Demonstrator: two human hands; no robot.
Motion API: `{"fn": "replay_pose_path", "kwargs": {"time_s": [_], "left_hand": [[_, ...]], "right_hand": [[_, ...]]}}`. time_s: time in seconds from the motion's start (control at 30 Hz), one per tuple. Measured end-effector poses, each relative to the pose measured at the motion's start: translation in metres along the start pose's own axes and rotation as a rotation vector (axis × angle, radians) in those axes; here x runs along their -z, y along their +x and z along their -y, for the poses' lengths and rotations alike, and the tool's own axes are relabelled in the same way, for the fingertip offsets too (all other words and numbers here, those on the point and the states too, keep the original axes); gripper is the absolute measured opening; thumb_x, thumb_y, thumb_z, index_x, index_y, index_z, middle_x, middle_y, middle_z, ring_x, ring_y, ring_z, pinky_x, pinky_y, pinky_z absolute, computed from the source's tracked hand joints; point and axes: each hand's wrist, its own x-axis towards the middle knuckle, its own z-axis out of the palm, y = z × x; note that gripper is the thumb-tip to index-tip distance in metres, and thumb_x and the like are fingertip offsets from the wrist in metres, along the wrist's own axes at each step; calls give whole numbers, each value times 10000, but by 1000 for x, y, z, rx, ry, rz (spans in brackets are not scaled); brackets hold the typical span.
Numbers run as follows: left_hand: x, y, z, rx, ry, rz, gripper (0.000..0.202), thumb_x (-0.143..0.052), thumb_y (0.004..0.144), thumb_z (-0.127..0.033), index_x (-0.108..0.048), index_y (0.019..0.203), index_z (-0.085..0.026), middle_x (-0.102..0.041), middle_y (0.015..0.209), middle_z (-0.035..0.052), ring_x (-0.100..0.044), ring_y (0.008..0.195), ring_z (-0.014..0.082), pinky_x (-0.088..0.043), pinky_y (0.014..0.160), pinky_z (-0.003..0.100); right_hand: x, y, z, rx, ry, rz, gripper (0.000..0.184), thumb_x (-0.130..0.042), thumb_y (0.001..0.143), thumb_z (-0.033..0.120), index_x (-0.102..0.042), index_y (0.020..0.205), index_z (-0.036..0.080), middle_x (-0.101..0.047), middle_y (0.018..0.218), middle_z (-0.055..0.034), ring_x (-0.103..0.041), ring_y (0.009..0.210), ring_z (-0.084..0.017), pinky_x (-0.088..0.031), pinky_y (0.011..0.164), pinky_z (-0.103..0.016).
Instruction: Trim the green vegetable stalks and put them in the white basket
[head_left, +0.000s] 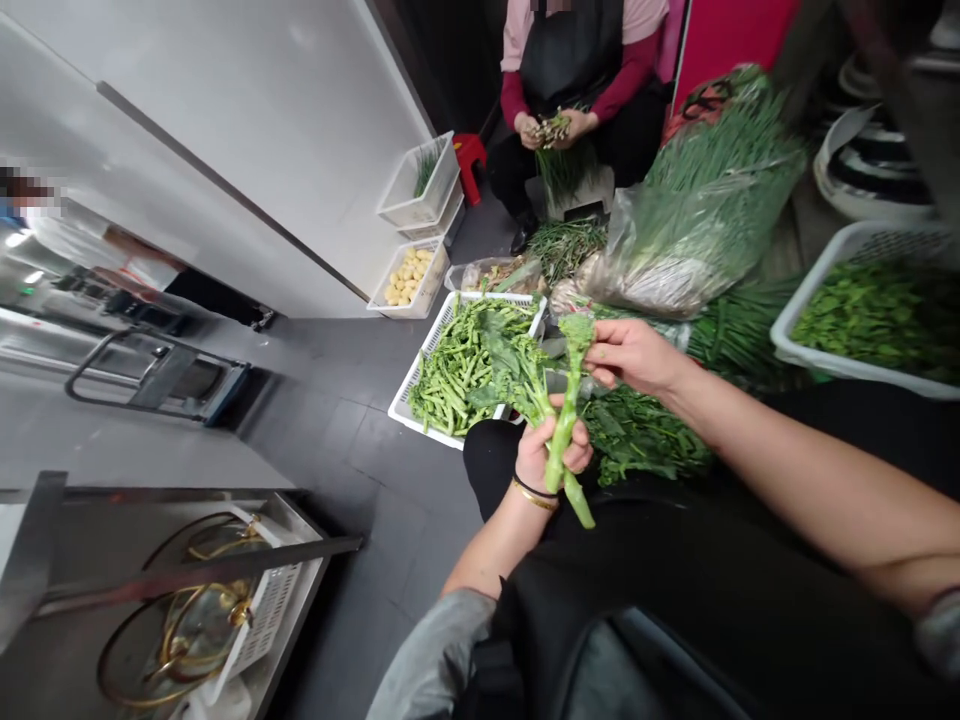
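Observation:
Two pale green broccolini stalks cross in my left hand, whose fingers are wrapped round them above my lap. One stalk stands nearly upright with a floret at its top. The other leans left, its leafy head over a white basket. My right hand pinches at the upright stalk's floret from the right; its fingertips are partly hidden. Cut green stem pieces fill the basket. Below my right forearm lies a heap of leafy greens.
A co-worker sits opposite, holding a bunch of thin green stalks. Bagged scallions lie at the right, beside a basket of green leaves. A crate of peeled potatoes stands by the wall. A cart and metal shelf are left.

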Motion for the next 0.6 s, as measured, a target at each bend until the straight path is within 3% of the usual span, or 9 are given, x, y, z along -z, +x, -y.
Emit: {"fn": "replay_pose_path", "kwargs": {"time_s": [0.13,0.23,0.33,0.4,0.5,0.57,0.6], "left_hand": [[-6,3,-2,-55,-6,11,422,-648,741,-415,-508,1082,-208,-457,590,-39,-244,364,24,-172,361,191],[-20,6,1,30,-89,-74,258,-557,834,-378,-507,1016,-203,-405,604,-41,-226,387,24,-191,367,178],[-30,8,5,95,-126,-127,199,-488,883,-365,-506,983,-193,-389,614,-38,-229,394,29,-218,371,176],[-24,13,0,43,-112,-128,187,-515,868,-342,-502,985,-197,-426,625,-33,-267,399,29,-236,384,169],[9,29,-27,-155,29,-208,276,-615,792,-331,-479,1003,-216,-509,650,-28,-365,417,39,-278,412,165],[45,44,-55,-268,248,-377,348,-654,748,-354,-467,1005,-211,-547,648,-24,-426,432,63,-315,425,179],[65,51,-71,-286,390,-505,343,-644,751,-358,-468,1000,-200,-555,637,-22,-446,437,74,-335,433,189]], "right_hand": [[2,-9,-4,133,-264,-196,303,-651,703,453,-497,688,192,-475,500,38,-420,401,-88,-356,410,-246],[-1,-14,-7,352,-694,-440,242,-584,758,394,-472,655,206,-521,588,-4,-464,512,-117,-396,508,-271],[-1,-14,-8,497,-1095,-435,238,-549,785,370,-477,622,212,-556,641,-46,-503,612,-151,-399,577,-288],[9,-13,-3,498,-1245,-403,274,-526,813,398,-505,619,206,-574,648,-68,-514,631,-158,-392,586,-289],[59,-19,7,352,-1319,-603,327,-488,855,436,-580,700,163,-624,716,-108,-530,642,-140,-388,603,-282],[120,-30,11,141,-1396,-780,377,-488,858,463,-618,765,121,-643,747,-139,-547,659,-141,-369,601,-291],[155,-38,10,-16,-1502,-832,445,-473,856,504,-621,712,110,-634,699,-157,-538,639,-154,-338,576,-310]]}}
